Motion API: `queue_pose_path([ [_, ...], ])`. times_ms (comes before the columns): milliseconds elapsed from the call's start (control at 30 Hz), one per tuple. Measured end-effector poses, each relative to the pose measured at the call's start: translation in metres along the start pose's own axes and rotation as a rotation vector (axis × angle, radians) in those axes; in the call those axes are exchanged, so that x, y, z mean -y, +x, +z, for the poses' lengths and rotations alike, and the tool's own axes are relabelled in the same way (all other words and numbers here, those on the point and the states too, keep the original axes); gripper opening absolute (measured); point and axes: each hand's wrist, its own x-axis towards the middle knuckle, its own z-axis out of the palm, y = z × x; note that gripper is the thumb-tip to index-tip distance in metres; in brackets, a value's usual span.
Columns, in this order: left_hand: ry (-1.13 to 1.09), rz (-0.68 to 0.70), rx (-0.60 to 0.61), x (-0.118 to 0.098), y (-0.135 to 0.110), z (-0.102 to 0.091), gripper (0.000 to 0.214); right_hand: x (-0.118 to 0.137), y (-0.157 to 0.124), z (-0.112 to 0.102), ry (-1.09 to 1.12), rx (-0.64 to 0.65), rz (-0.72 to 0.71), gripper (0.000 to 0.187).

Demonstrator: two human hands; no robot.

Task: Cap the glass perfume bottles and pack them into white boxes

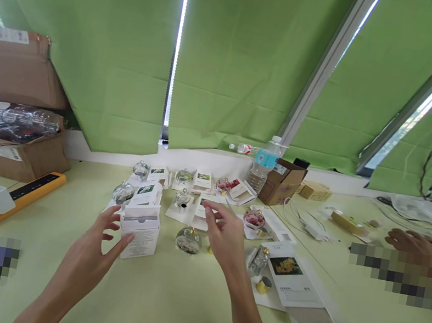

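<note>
My left hand is beside a small white carton, thumb and fingers apart around its left side; whether they touch it I cannot tell. The carton stands upright with its top flap raised. My right hand hovers over the table's middle, fingers loosely curled, with nothing visible in them. Left of it sits a round glass bottle with a gold neck. A gold cap is partly hidden behind this hand. To the right, a clear bottle and another gold cap rest on a flattened printed carton.
Behind are several round glass bottles with white cartons. A water bottle stands by a brown box. An orange power strip and full cardboard box lie left. Another person's hands are at right.
</note>
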Motion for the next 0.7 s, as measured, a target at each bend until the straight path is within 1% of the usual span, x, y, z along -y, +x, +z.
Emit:
queue_pose_path([
  [100,0.007,0.01,-0.051,-0.006,-0.003,0.001,0.062,-0.007,0.003,-0.001,-0.026,0.018,0.023,0.027],
  [167,0.011,0.026,-0.14,-0.013,-0.006,-0.001,0.059,-0.012,0.006,-0.004,-0.051,0.045,0.036,0.028],
  [233,0.018,0.079,-0.258,-0.019,-0.011,-0.003,0.054,-0.015,0.01,-0.01,-0.102,0.096,0.061,0.029],
  [300,0.037,0.179,-0.369,-0.023,-0.015,-0.006,0.042,-0.018,0.014,-0.018,-0.202,0.2,0.093,0.029],
  [367,0.036,0.317,-0.409,-0.023,-0.018,-0.007,0.024,-0.022,0.014,-0.027,-0.362,0.361,0.129,0.028],
  [433,0.022,0.462,-0.375,-0.02,-0.019,-0.006,0.01,-0.028,0.012,-0.032,-0.514,0.506,0.162,0.025],
  [500,0.022,0.565,-0.313,-0.016,-0.019,-0.004,0.004,-0.036,0.007,-0.034,-0.576,0.569,0.186,0.028],
  [600,0.043,0.623,-0.235,-0.01,-0.019,0.001,0.005,-0.048,-0.003,-0.03,-0.6,0.615,0.203,0.034],
  [700,0.055,0.627,-0.17,-0.008,-0.019,0.005,0.006,-0.055,-0.01,-0.025,-0.615,0.635,0.197,0.029],
])
